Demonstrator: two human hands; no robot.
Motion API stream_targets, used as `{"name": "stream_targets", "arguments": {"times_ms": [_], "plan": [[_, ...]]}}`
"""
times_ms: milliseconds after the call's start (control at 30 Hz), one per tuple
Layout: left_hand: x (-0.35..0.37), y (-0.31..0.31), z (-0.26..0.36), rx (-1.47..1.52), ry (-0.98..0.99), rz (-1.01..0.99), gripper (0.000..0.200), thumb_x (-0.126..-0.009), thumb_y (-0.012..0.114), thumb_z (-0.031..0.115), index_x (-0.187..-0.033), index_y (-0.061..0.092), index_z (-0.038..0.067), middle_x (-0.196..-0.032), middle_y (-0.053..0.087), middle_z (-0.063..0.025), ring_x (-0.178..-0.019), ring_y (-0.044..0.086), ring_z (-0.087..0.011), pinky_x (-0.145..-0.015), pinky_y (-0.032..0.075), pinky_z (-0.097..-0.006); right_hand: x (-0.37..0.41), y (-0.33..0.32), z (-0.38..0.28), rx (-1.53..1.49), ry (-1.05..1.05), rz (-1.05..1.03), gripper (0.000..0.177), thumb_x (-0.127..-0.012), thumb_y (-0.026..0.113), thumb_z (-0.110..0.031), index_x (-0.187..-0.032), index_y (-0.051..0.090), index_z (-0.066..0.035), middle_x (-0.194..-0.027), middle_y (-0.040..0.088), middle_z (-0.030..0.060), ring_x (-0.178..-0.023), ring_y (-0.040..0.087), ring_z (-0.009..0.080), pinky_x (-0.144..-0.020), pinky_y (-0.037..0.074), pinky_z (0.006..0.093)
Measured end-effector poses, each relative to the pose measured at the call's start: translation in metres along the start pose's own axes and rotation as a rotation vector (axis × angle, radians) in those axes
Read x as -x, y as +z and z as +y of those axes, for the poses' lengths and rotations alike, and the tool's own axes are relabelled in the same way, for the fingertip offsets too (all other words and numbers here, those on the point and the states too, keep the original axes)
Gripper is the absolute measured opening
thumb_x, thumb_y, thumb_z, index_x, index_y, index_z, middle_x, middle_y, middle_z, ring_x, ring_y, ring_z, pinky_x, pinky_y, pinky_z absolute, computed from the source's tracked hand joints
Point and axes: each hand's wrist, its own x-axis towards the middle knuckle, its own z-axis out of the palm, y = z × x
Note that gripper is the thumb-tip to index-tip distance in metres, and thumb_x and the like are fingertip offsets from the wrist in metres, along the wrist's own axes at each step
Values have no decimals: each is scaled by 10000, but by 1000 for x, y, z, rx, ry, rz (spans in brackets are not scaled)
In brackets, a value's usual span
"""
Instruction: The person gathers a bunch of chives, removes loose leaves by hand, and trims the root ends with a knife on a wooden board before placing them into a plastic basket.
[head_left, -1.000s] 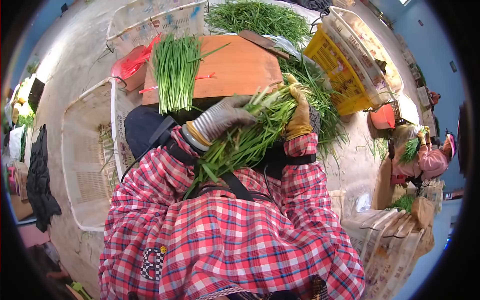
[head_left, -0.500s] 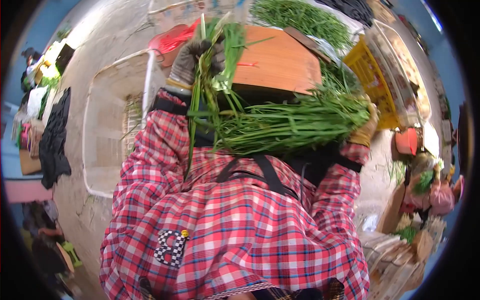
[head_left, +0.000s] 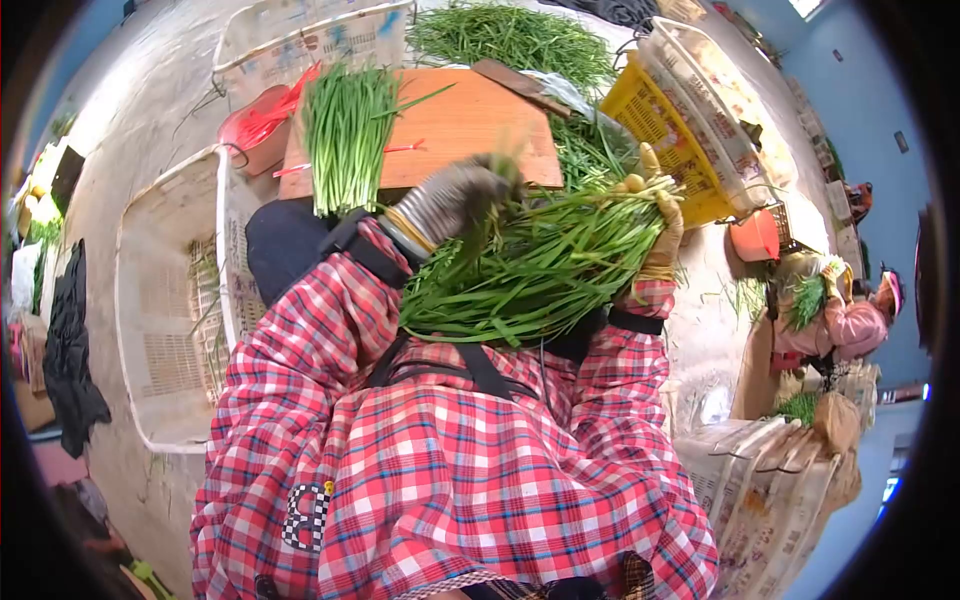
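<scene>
My right hand [head_left: 662, 225], in a yellowish glove, is closed around the stem end of a large loose bunch of garlic chives [head_left: 530, 275], whose leaves spread left across my lap. My left hand [head_left: 460, 200], in a grey glove, is over the near end of the board with curled fingers around some chive leaves; its fingertips are blurred. A neat bundle of chives [head_left: 345, 130] lies on the orange-brown board [head_left: 480, 120], white stems toward me. A red tie [head_left: 404, 147] shows at both sides of that bundle.
A white crate [head_left: 170, 330] stands at my left, with a red basin [head_left: 255, 130] beyond it. Loose chives [head_left: 510, 40] are heaped behind the board. A yellow crate [head_left: 665, 140] stands at right. Farther right sits another person [head_left: 855, 325] holding greens.
My left hand has moved from the board's left side toward the bunch in my right hand. The neat bundle is now uncovered on the board. The view has turned to the right.
</scene>
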Motion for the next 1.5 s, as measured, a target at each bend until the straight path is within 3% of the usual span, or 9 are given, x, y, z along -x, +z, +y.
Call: {"name": "stream_targets", "arguments": {"times_ms": [233,567,700,833,1033,1133,1233,1433,1500], "plan": [[-20,58,-39,-111,-188,76,342,-788,571,52,-1129,564,32,-947,613,-46,-812,566,-117,-721,477,-244,9,20,7,-41,57,-50,651,-807,616,-147,-1378,322,-39,-989,638,131,-888,628,256,-802,546,452],[-36,66,-28,-1107,198,250,353,-898,497,169,-1187,525,-32,-1010,619,-123,-929,573,-184,-853,458,-301,2,48,6,239,0,-32,697,-793,643,-153,-1390,305,-30,-1285,486,196,-1087,546,245,-944,464,377],[-32,46,5,-675,-107,-171,328,-917,492,166,-1188,542,-13,-1051,619,-87,-951,565,-137,-848,461,-273,10,67,18,232,119,-162,819,-758,687,-188,-1429,239,-47,-1318,458,213,-1059,561,244,-891,498,366],[-39,45,21,-824,160,-523,331,-910,512,182,-1185,554,3,-1066,619,-68,-958,570,-128,-854,463,-274,11,85,19,292,219,-232,878,-715,728,-236,-1424,249,-39,-1240,523,205,-1003,578,241,-828,527,371],[-27,35,11,-359,-4,-110,459,-872,582,219,-1246,486,-30,-1144,572,-113,-983,566,-158,-897,442,-284,-22,72,29,234,-25,-144,593,-779,643,-82,-1318,404,-11,-988,616,117,-829,632,204,-723,558,338],[7,63,13,-400,216,27,834,-840,651,262,-1426,136,-35,-1354,389,-169,-1191,455,-231,-1001,374,-322,-45,58,21,340,-82,73,505,-816,607,-71,-1291,441,-29,-999,602,90,-836,621,162,-736,553,295],[8,81,7,-1378,429,227,975,-705,775,218,-1440,164,25,-1368,385,-182,-1250,416,-255,-1049,338,-355,-57,79,32,355,-110,109,539,-796,628,-31,-1298,435,-36,-1021,589,75,-851,616,151,-719,553,287],[-41,40,44,-793,644,-14,726,-716,730,129,-1341,378,17,-1222,537,-99,-1105,526,-207,-958,441,-326,-88,156,31,426,-23,6,761,-789,676,-74,-1402,225,-76,-1105,539,152,-893,610,221,-716,537,295],[-23,31,88,-478,316,-31,554,-744,709,147,-1241,500,20,-1118,600,-84,-993,590,-183,-888,492,-335,-90,196,20,289,44,-158,810,-794,677,-98,-1424,169,-71,-1095,558,156,-909,610,234,-748,530,313]]}}
